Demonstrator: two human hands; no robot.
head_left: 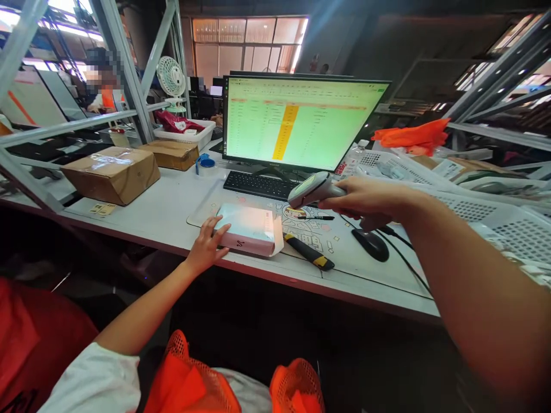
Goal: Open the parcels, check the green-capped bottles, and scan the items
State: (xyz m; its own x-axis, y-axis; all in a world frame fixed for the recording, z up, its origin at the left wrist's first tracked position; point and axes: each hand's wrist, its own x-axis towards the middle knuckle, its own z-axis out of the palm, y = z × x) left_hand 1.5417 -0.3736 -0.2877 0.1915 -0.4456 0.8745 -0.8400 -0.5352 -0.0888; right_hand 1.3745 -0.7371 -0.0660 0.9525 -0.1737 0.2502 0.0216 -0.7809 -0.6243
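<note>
A small box (247,223) with a pale, shiny top and a pinkish front side lies near the front edge of the desk. My left hand (207,244) rests against its left end, fingers spread over the top edge and thumb by the front side. In my right hand (365,201) is a grey-white handheld barcode scanner (307,191), its head tilted down toward the box from the upper right. Its fingers are wrapped round the handle, which they partly hide. A flap or sheet stands out at the box's right end.
Right of the box lie a black-and-yellow utility knife (310,251), a pen (316,218) and a black mouse (371,244). Behind are a keyboard (258,183) and monitor (297,126). Cardboard boxes (114,172) stand left, white baskets (482,212) right. Metal posts frame the desk; a person sits far left.
</note>
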